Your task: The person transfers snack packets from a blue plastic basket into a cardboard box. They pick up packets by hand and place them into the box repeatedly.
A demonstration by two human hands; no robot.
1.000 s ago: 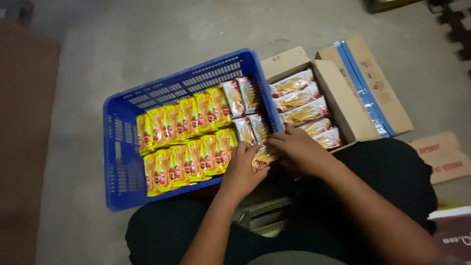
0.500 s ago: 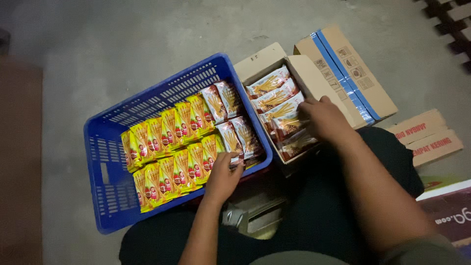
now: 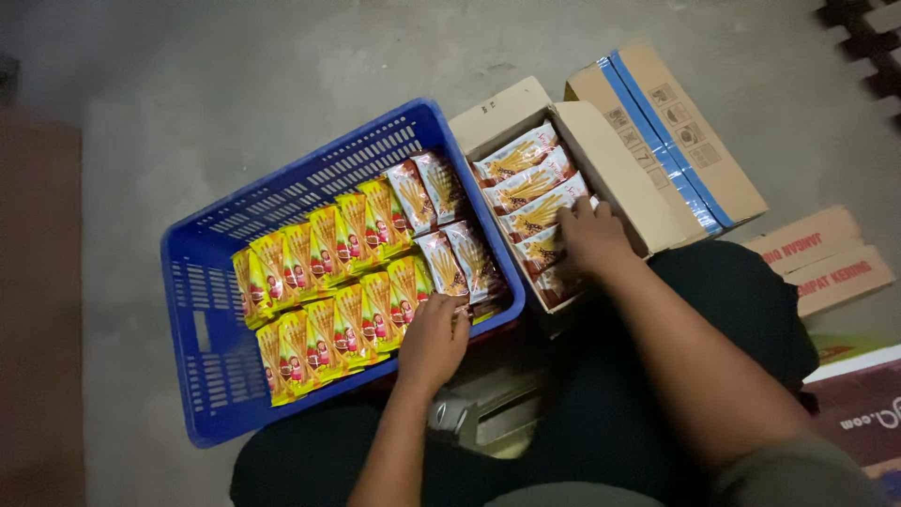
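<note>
A blue plastic crate (image 3: pixel 214 282) on the floor holds two rows of upright snack packets, mostly yellow ones (image 3: pixel 328 282), with a few red and white ones (image 3: pixel 441 225) at the right end. My left hand (image 3: pixel 434 340) rests at the crate's near right corner, fingers on the packets there. Beside the crate stands an open cardboard box (image 3: pixel 601 160) with more red and white packets (image 3: pixel 526 183). My right hand (image 3: pixel 591 239) reaches into this box and lies on the packets; whether it grips one is hidden.
A second, sealed cardboard box with blue tape (image 3: pixel 680 131) lies right of the open one. Flattened cartons (image 3: pixel 821 258) lie at the right edge. My dark-trousered legs fill the bottom, and a brown surface (image 3: pixel 38 300) runs along the left.
My right hand has moved from the crate's near right corner into the open box. My left hand has stayed at the crate's corner. The view has shifted slightly.
</note>
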